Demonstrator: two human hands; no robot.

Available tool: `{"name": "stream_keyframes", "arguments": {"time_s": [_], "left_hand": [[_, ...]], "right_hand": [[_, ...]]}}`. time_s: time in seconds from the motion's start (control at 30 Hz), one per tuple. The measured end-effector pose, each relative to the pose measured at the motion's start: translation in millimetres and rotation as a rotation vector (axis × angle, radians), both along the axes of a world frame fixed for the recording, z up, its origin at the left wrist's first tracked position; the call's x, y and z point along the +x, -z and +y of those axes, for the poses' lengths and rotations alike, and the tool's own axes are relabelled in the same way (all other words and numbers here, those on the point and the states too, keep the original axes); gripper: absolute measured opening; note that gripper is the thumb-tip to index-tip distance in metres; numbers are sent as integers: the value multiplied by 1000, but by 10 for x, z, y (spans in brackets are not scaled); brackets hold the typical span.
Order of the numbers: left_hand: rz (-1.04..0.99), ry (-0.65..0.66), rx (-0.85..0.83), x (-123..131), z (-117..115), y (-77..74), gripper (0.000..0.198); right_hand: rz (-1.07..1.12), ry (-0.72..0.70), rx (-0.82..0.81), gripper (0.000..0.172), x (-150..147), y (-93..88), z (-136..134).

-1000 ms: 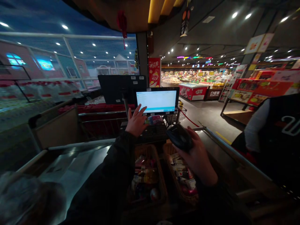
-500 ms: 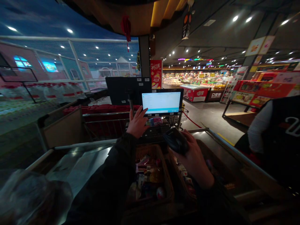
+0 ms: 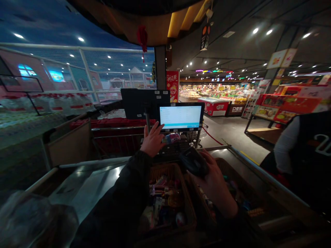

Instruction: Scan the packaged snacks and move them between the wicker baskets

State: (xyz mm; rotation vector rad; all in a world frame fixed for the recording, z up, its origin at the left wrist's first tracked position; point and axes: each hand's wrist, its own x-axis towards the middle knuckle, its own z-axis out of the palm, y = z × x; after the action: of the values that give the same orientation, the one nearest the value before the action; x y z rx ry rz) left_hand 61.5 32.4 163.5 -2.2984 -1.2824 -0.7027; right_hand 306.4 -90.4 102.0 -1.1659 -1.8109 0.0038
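At the desk [image 3: 88,186], the left hand [image 3: 153,140] is held open and empty, fingers spread, at the lower left corner of the screen [image 3: 181,117], seemingly for tapping. A scanner [image 3: 193,162] is gripped in the right hand [image 3: 214,184], poised above the basket [image 3: 190,206], close to its goods.

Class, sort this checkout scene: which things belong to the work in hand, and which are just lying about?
In hand: left hand at the touchscreen; right hand gripping the black scanner; wicker basket of goods below.
Lying about: pink packet under the screen; turned-away monitor; red freezer; bystander's white sleeve.
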Motion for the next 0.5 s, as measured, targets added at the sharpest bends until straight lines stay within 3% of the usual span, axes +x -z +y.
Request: {"name": "stream_keyframes", "arguments": {"time_s": [0.27, 0.5], "left_hand": [[14, -34, -61, -167, -40, 131, 12], [22, -81, -155, -430, -106, 408, 11]], "right_hand": [[6, 4, -47, 36, -123, 27, -1], [14, -8, -90, 40, -249, 90, 41]]}}
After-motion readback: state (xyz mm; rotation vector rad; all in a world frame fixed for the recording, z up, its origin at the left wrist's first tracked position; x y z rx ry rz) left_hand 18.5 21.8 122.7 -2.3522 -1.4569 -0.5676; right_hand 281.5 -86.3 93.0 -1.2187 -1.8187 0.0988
